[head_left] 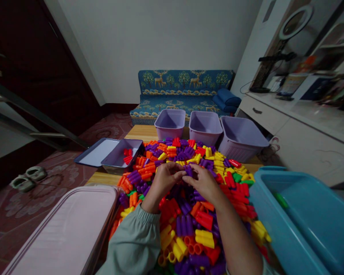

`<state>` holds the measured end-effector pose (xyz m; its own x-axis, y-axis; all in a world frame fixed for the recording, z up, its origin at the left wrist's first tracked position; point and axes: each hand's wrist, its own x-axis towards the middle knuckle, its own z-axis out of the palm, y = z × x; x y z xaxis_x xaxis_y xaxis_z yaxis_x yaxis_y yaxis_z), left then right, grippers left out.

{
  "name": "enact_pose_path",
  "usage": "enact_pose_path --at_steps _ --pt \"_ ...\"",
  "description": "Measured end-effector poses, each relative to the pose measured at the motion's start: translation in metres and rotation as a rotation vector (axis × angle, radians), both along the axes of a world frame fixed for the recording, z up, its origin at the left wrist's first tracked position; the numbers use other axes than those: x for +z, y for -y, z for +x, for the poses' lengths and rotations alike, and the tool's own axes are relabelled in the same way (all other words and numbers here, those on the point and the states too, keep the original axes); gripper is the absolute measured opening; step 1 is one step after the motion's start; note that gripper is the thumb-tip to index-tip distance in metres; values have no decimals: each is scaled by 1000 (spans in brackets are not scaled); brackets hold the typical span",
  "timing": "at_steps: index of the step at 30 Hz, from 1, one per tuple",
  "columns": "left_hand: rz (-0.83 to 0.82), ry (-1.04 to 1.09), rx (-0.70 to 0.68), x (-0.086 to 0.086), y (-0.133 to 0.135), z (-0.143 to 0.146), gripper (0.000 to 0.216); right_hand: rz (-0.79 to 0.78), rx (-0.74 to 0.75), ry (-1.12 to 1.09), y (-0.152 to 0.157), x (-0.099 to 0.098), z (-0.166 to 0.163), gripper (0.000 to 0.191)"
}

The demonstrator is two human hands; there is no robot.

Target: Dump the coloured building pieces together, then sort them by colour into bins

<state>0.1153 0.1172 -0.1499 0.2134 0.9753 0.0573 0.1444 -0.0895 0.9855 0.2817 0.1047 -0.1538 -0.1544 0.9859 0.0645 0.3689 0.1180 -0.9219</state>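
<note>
Over a heap of plastic tube-shaped building blocks (184,225), my left hand (166,178) and my right hand (203,181) come together. Between their fingertips is a purple building block (189,170), partly covered by the fingers. Both hands are closed, thumb and fingers pinching it from either side. Red, orange, yellow, purple and a few green blocks lie loose beneath and around my hands, many formed as tubes joined side by side.
Three lilac bins (204,128) line the table's far edge. A shallow box (122,156) with several red blocks stands at left, beside its lid (94,151). A pale pink lidded container (71,225) is near left; a blue tub (292,221) is at right. Behind is a patterned sofa (177,86).
</note>
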Motion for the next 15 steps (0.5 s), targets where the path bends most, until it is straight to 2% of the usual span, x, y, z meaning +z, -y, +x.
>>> enact_pose_path --at_steps 3,6,10,13,15 --pt "107 -85 23 4 -1 -5 30 -25 -33 51 1 5 1 27" --pt "194 -377 3 14 2 -17 22 -36 -113 66 1 11 6 28" --pt "119 -823 -169 30 14 -28 23 -7 -217 60 0 12 11 27" --pt "123 -1061 -192 38 23 -25 23 16 -225 44 0 10 12 29" --pt "136 -1129 -191 40 26 -21 21 14 -215 39 0 10 12 30"
